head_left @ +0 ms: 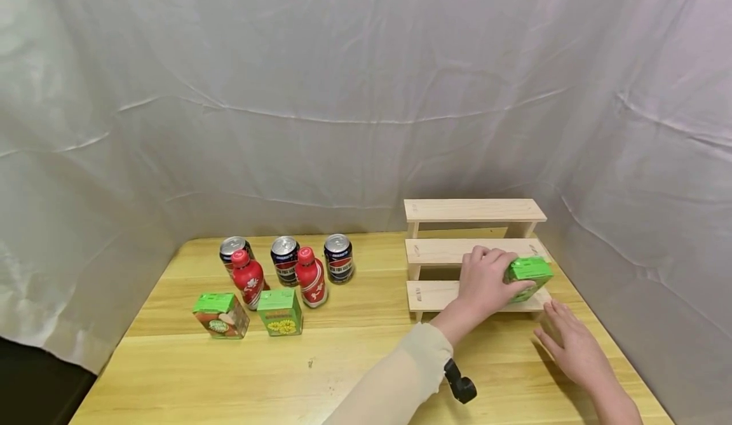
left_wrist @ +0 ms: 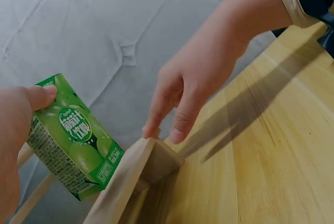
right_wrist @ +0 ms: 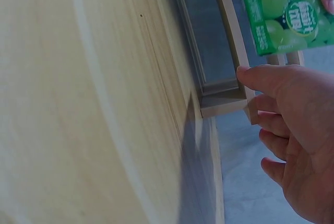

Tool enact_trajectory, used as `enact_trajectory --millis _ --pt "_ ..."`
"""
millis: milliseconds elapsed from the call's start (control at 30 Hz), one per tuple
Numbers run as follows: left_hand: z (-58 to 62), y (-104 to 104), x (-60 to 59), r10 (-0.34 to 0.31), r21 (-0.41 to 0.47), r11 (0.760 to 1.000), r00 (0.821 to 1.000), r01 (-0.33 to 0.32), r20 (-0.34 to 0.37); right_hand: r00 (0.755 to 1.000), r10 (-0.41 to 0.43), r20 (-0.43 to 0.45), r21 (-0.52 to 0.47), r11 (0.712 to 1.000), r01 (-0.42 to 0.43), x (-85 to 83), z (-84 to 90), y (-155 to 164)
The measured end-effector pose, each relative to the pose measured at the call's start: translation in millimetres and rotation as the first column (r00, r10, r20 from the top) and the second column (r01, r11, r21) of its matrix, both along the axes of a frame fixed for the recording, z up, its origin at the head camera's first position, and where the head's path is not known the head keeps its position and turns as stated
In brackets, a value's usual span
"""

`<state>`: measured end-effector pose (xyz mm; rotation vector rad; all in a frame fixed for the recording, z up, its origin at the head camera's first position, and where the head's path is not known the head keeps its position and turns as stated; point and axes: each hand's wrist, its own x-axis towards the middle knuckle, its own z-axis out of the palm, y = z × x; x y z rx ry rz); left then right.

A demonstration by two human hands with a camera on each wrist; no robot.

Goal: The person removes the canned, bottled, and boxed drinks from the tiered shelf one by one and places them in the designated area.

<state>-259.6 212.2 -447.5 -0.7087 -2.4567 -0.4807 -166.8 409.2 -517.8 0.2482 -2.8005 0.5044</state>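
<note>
A three-step wooden shelf (head_left: pixel 440 251) stands at the back right of the table. My left hand (head_left: pixel 485 280) reaches across and grips a green juice carton (head_left: pixel 529 275) at the right end of the lowest step (head_left: pixel 434 295). In the left wrist view my thumb lies on the carton (left_wrist: pixel 73 140). My right hand (head_left: pixel 567 341) lies open beside the shelf, its fingertips (left_wrist: pixel 177 132) touching the lowest step's right end (left_wrist: pixel 156 158). The right wrist view shows the carton (right_wrist: pixel 289 18) above that end (right_wrist: pixel 229 96).
On the left half of the wooden table (head_left: pixel 354 374) stand three dark cans (head_left: pixel 284 256), two red bottles (head_left: pixel 311 277) and two green cartons (head_left: pixel 280 312). White cloth (head_left: pixel 343 94) hangs behind and to both sides. The shelf's upper steps (head_left: pixel 473 209) are bare.
</note>
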Motion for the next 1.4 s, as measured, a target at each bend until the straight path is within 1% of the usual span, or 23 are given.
enact_trajectory --millis 133,300,467,600,733,867,1100,1267,1400 --pt "4.5 -8.8 5.3 -0.006 0.015 1.0 1.0 0.006 -0.03 1.0 -0.004 0.0 -0.001 1.0 0.004 0.2 0.4 0.7" --pt "7.5 -19.1 10.7 -0.005 0.024 1.0 0.997 0.007 -0.079 1.0 -0.005 0.013 -0.009 1.0 0.005 0.8 1.0 0.4" --pt "11.0 -30.4 15.2 -0.01 0.073 0.997 0.995 0.017 -0.099 1.0 -0.003 0.01 -0.015 1.0 0.004 0.8 0.4 -0.5" --pt "14.8 -40.4 18.3 -0.016 0.111 0.993 0.992 0.03 -0.128 1.0 -0.005 0.014 -0.016 1.0 0.005 1.1 -0.3 -0.5" --pt "19.7 -51.6 20.7 -0.026 0.139 0.989 0.987 0.048 -0.156 1.0 -0.007 0.022 -0.017 1.0 0.008 1.9 -1.0 -0.5" --pt "26.0 -62.7 22.0 -0.042 0.158 0.985 0.983 0.071 -0.18 1.0 -0.002 0.009 -0.022 1.0 0.002 2.1 -1.4 -1.0" --pt "35.5 -82.9 23.6 -0.078 0.21 0.971 0.979 0.117 -0.186 1.0 0.002 0.001 -0.024 1.0 -0.002 2.0 -2.4 -0.8" --pt "37.1 -98.9 22.9 -0.102 0.246 0.958 0.977 0.148 -0.189 1.0 0.006 0.007 -0.029 1.0 -0.006 2.1 -2.2 -0.9" --pt "39.2 -112.5 21.6 -0.12 0.266 0.95 0.978 0.163 -0.172 1.0 0.007 0.016 -0.029 1.0 -0.006 2.0 -2.2 -0.7"
